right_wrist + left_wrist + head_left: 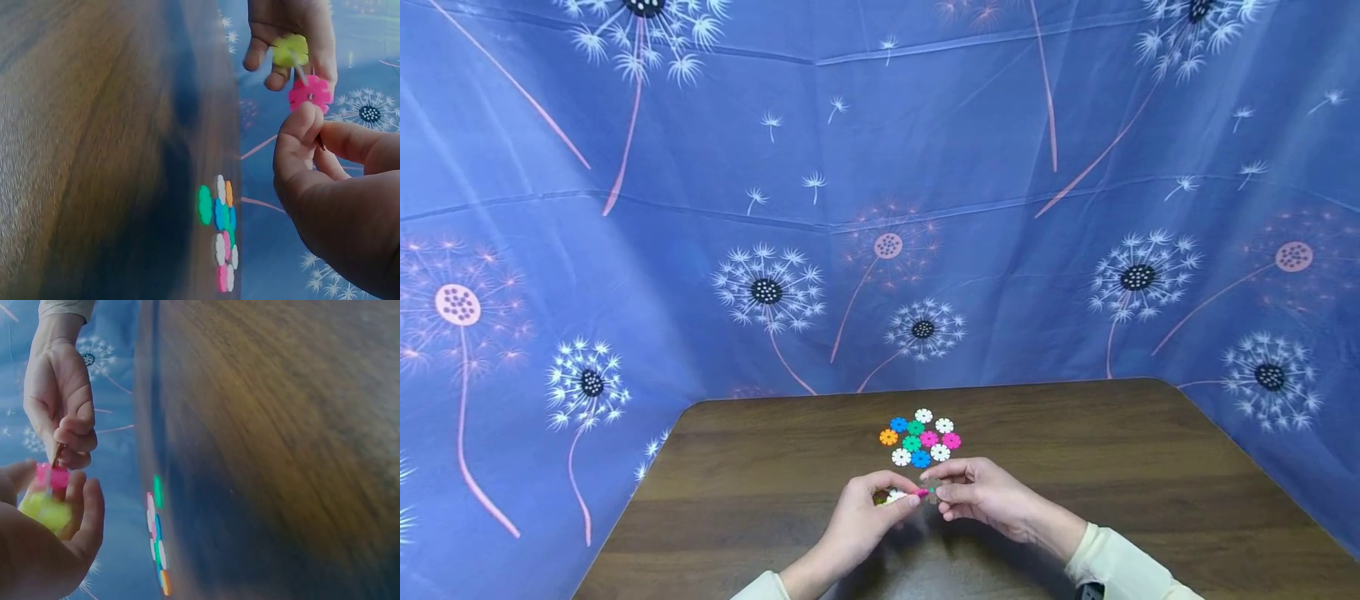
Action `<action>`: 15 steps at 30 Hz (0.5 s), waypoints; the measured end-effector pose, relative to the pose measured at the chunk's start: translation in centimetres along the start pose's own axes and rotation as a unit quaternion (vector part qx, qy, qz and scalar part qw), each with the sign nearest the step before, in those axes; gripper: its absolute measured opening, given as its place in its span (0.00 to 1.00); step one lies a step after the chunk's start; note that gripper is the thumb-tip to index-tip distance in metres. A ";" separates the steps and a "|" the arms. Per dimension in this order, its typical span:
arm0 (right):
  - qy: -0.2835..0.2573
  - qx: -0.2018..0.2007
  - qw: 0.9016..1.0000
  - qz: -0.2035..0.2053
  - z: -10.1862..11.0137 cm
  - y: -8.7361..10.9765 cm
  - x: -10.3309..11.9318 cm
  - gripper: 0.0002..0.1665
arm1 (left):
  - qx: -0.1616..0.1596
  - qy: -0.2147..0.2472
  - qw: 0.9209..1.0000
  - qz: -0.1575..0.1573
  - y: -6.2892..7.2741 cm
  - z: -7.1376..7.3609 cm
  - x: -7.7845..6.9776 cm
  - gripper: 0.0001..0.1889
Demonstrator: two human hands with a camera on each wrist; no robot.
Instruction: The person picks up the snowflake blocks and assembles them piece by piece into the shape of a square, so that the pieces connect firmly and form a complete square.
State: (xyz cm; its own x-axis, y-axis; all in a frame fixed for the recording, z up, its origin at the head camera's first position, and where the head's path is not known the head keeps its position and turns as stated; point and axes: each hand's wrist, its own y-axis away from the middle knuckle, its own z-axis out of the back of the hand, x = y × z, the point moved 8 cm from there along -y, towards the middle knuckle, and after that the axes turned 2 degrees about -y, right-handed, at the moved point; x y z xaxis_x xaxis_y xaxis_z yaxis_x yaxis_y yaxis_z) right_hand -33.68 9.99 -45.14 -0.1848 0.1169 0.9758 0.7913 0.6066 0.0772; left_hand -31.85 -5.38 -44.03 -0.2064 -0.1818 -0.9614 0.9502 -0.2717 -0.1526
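Over the near part of the table my left hand (859,510) holds a small chain of notched plastic discs. In it are a yellow disc (290,50), a pale piece beside it and a pink disc (314,92) at the end toward the right hand. My right hand (992,498) pinches a brown disc (59,454) between thumb and fingers. In both wrist views that disc shows edge-on, right at the pink one. Fingers hide much of the brown disc, so I cannot tell whether it is slotted in.
Beyond the hands, several loose discs lie flat on the wooden table (760,467), among them an orange disc (888,437), a blue disc (920,459), a green disc (912,443) and a white disc (923,416). A blue dandelion-print cloth (865,125) hangs behind the table.
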 end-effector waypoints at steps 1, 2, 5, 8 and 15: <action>0.005 -0.001 1.000 -0.002 0.1 -0.1 0.0 0.23 | 0.004 0.011 1.000 0.004 0.1 0.0 0.1 0.05; 0.012 -0.002 1.000 -0.003 0.1 -0.1 0.0 0.23 | 0.009 0.021 1.000 0.006 0.1 0.0 0.2 0.06; 0.028 -0.006 1.000 -0.004 0.1 -0.2 0.0 0.19 | 0.022 0.029 0.999 0.012 0.0 0.0 0.3 0.08; 0.038 0.005 0.999 -0.006 -0.4 -0.6 -0.1 0.12 | 0.035 0.012 0.999 0.020 -0.1 -0.2 0.4 0.08; 0.056 0.008 0.998 -0.020 -1.1 -1.7 -0.2 0.06 | 0.046 0.014 0.998 0.044 -0.1 -0.7 1.1 0.06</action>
State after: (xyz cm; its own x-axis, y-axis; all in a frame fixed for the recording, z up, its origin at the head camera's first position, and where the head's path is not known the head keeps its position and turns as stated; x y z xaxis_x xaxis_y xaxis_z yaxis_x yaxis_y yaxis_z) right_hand -34.38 8.07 -45.24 -0.1497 0.0038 0.9887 0.7748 0.6217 0.1149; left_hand -31.98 -4.95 -45.22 -0.1149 -0.1833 -0.9763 0.9389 -0.3412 -0.0464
